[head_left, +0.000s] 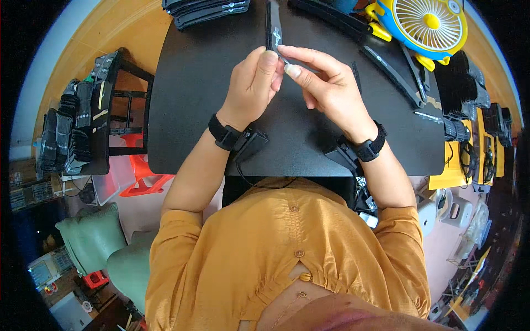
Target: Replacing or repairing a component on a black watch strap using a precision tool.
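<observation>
A narrow dark strip (275, 30) with a grey face and a small white print stands out away from me above the far half of the black table. My left hand (245, 88) is closed round its near end, with the thumb on top. My right hand (332, 91) pinches at the same end between thumb and forefinger, just right of the left thumb. The fingers hide the strip's near end. Each wrist wears a black band with a small dark device. Similar grey-and-black strips (393, 76) lie on the table to the right.
A stack of black strips (212, 12) sits at the far left of the table (215, 138). At the far right stands a blue, yellow and white fan (428, 25). More bundles (77, 121) rest on a side stand to the left, and black bundles (466, 80) lie at the right.
</observation>
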Action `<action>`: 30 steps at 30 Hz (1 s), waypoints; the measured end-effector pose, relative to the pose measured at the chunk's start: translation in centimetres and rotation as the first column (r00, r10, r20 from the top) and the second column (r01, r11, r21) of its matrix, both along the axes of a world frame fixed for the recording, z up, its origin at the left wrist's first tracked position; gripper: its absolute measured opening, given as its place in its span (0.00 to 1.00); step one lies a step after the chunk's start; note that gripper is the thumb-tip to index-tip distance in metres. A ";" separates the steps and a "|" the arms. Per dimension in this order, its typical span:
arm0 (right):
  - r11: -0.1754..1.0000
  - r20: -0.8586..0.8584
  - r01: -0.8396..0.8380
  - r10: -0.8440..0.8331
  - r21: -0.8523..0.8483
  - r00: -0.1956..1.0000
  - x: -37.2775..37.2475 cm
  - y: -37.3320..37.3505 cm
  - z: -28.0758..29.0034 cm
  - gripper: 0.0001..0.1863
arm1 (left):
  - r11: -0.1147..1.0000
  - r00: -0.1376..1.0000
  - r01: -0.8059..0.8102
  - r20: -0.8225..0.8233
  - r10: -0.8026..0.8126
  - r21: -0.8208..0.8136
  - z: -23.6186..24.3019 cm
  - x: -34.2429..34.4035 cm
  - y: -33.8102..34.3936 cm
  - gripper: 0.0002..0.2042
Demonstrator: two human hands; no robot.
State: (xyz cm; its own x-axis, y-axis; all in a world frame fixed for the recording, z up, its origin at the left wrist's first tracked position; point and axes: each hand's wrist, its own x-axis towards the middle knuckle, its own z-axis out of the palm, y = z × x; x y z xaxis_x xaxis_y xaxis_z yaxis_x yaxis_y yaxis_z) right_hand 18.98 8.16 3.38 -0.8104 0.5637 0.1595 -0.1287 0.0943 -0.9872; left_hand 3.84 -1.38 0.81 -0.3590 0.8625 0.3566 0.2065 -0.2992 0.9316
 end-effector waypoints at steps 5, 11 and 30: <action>1.000 -0.006 0.023 -0.023 0.007 1.000 -0.2 0.0 -0.4 0.15 | 0.999 0.998 -0.027 -0.056 0.025 -0.032 0.1 -0.1 0.1 0.17; 1.000 0.017 0.007 -0.006 -0.027 1.000 0.0 -0.2 0.2 0.16 | 1.000 1.000 -0.002 0.020 0.003 -0.013 0.0 -0.3 0.1 0.17; 0.749 -0.251 -0.205 0.054 -0.630 0.967 -0.2 3.2 -1.0 0.10 | 0.984 0.947 0.136 -0.278 -0.164 -0.114 2.8 2.6 -0.9 0.17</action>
